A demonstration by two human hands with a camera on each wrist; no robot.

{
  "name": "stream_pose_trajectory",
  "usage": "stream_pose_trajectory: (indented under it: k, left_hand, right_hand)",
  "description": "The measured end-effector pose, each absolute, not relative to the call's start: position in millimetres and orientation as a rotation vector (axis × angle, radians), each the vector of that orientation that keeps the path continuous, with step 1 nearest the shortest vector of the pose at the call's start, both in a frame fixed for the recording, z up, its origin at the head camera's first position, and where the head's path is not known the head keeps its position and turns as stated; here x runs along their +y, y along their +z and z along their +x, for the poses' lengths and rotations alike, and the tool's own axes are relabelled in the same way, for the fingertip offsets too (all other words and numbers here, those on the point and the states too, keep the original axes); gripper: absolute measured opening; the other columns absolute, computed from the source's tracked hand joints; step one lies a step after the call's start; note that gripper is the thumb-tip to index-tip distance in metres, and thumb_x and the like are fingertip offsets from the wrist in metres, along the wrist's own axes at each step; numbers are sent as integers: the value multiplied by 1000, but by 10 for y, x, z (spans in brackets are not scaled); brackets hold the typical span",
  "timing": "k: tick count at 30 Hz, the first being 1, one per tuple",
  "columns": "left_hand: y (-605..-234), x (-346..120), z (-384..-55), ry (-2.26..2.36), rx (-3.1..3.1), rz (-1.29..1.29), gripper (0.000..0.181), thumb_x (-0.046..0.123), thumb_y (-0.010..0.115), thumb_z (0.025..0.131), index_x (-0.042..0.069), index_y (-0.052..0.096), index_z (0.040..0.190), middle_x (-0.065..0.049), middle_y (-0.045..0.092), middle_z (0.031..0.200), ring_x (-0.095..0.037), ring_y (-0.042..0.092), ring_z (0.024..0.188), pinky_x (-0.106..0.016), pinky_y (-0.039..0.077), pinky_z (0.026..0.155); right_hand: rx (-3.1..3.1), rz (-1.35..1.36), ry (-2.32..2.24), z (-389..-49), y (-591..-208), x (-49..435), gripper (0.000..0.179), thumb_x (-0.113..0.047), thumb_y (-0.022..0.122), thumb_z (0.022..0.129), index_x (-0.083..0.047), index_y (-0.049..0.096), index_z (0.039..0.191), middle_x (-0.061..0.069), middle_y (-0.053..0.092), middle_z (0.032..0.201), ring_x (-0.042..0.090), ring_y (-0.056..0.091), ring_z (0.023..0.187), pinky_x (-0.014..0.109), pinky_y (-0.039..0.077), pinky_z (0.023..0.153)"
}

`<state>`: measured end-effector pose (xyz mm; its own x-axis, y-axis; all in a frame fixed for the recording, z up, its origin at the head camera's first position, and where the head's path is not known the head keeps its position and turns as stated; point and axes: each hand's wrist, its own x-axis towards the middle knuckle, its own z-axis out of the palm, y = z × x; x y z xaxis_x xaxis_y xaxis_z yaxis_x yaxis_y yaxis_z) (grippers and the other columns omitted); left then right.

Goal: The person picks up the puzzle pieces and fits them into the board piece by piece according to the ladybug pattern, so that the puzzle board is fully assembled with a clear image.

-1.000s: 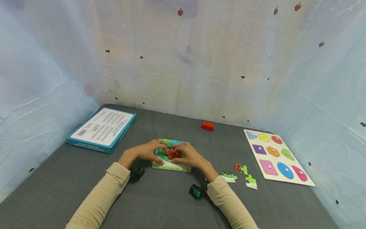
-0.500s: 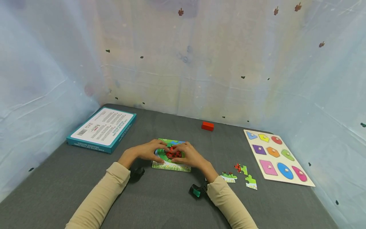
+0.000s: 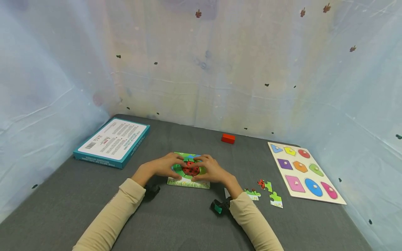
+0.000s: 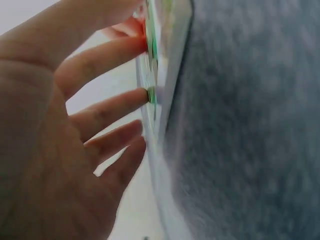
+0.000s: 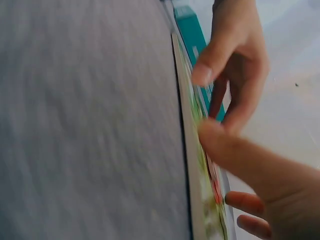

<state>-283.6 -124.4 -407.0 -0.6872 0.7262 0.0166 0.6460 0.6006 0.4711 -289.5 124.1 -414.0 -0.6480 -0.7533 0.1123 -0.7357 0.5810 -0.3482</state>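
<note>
A ladybug jigsaw puzzle (image 3: 188,183) in a flat tray lies on the dark grey table in the middle of the head view. My left hand (image 3: 164,166) is over its left side, fingertips touching the pieces in the left wrist view (image 4: 151,95). From the right comes my right hand (image 3: 213,170), thumb and fingers spread at the puzzle's right part. The fingers of both hands are relaxed and lightly bent, with no piece visibly pinched. Fingertips of the two hands come close together over the red ladybug (image 3: 191,170). Hands cover parts of the picture.
Several loose jigsaw pieces (image 3: 276,200) lie right of my right forearm, partly hidden by it. A shape-peg board (image 3: 303,170) is at the far right. A red block (image 3: 228,138) stands behind the puzzle. A teal box (image 3: 111,143) lies at the left back.
My right hand has shifted slightly to the right and its fingers have spread, uncovering more of the ladybug. The left hand has barely moved. The loose pieces stay where they were.
</note>
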Motion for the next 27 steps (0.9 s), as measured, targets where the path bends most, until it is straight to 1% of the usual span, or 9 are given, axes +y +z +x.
stream_pose_trajectory:
  k: [2,5,8,12,16,18,20,24,27]
  left_hand:
    - [-4051,-1195,-2812,642,2682,1118,49,35,71,82,12,60,124,-17,43,136,-36,31,129,-53,35,98]
    - [-4043,-1136,-2790,605,2707,1097,49,37,72,82,12,60,122,-15,45,132,-33,37,123,-49,39,95]
    - [-4033,-1102,-2773,564,2696,1076,52,40,70,82,16,56,126,-14,44,132,-30,41,120,-48,41,92]
    - [-4016,-1071,-2764,522,2667,1099,51,45,67,83,22,56,128,-15,42,136,-37,34,128,-55,36,96]
    - [-4014,-1058,-2766,520,2654,1156,42,44,66,84,26,62,123,-5,52,126,-39,31,129,-57,32,98]
    - [-4012,-1055,-2764,523,2657,1163,41,43,66,84,27,63,121,-3,54,123,-39,31,129,-57,32,99]
    - [-4012,-1050,-2760,533,2657,1174,41,42,67,84,26,64,121,-6,51,127,-39,32,128,-57,32,98]
    - [-4007,-1033,-2736,528,2666,1160,42,45,68,82,26,64,119,-14,38,141,-43,30,127,-59,33,96]
    - [-4011,-1020,-2721,509,2670,1137,42,47,69,80,27,64,117,-10,36,145,-43,29,127,-57,34,96]
  right_hand:
    - [2740,-1257,-539,-2898,-4129,1269,57,-43,72,79,-27,56,131,13,36,144,38,24,133,65,25,96]
    - [2717,-1231,-544,-2895,-4124,1296,60,-44,73,78,-28,54,133,13,33,145,36,23,133,62,26,98]
    - [2708,-1209,-555,-2891,-4124,1303,60,-44,73,78,-28,55,132,13,32,145,34,25,133,58,26,100]
    - [2711,-1204,-562,-2899,-4128,1307,59,-43,73,78,-25,55,131,14,32,144,34,27,131,56,28,100]
    - [2706,-1202,-574,-2905,-4125,1295,59,-43,73,78,-26,54,132,14,31,144,34,27,131,56,29,99]
    - [2698,-1203,-571,-2902,-4115,1294,59,-43,73,79,-27,53,133,14,31,145,34,26,131,57,29,99]
    - [2690,-1199,-543,-2892,-4098,1299,60,-43,71,80,-26,52,134,15,29,146,35,25,132,57,28,100]
    - [2663,-1205,-474,-2858,-4032,1344,67,-43,68,83,-23,43,141,17,25,149,38,17,137,59,21,104]
    - [2642,-1221,-502,-2828,-3967,1436,76,-42,67,84,-19,32,147,17,19,152,39,9,140,60,16,106]
